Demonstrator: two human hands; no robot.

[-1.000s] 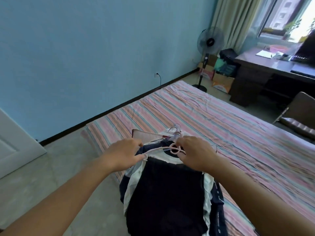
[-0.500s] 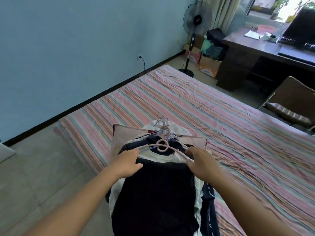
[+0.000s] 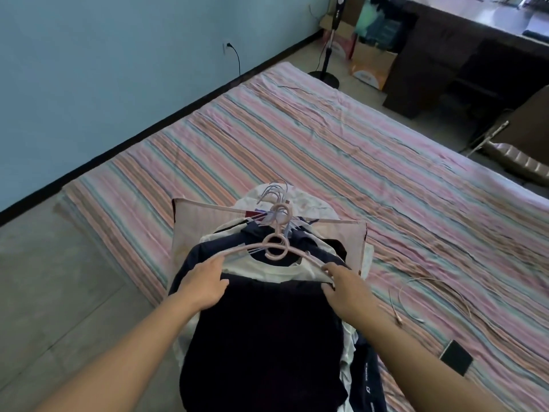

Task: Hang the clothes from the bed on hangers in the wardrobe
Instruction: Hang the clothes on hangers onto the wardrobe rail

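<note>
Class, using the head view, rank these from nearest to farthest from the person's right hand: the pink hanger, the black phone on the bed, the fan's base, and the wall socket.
1. Pink hanger: its arm touches the right hand.
2. Black phone: on the striped bed, to the hand's right.
3. Fan's base: on the floor beyond the bed's far end.
4. Wall socket: on the blue wall, far left.

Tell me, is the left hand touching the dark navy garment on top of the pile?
Touching. The head view shows the left hand lying on the dark navy garment, with its fingers across the shoulder edge.
</note>
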